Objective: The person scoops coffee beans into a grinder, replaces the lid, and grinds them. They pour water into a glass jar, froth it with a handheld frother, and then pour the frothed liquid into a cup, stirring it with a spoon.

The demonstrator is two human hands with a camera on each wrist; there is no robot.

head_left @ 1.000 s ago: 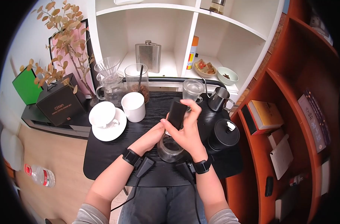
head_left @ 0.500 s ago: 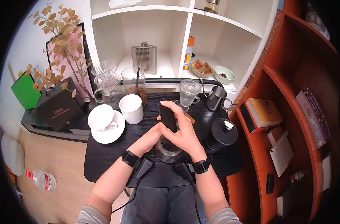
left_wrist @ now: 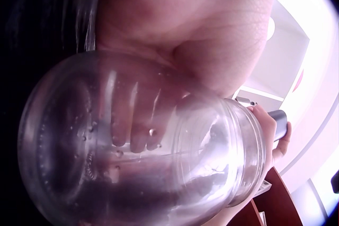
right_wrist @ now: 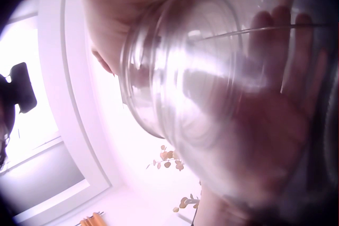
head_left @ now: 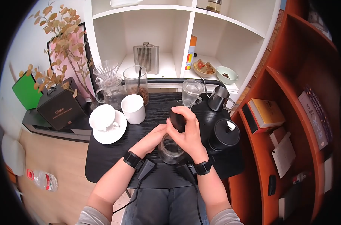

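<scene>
My left hand grips the side of a clear glass jar near the front of the black table. Its fingers show through the glass in the left wrist view. Above the jar's mouth, my right hand holds the black handle of a handheld milk frother, thumb on one side and fingers on the other. The frother's thin rod runs down inside the jar, and a small coil shows near the bottom. Droplets cling to the glass.
A white cup on a saucer and a white mug stand left. Behind are a dripper and a bean jar. Right of the hands are a glass cup, steel pitcher and black canister.
The frother's handle has swung left and then back right, and now points more towards the head camera. The left hand keeps its hold on the glass jar.
</scene>
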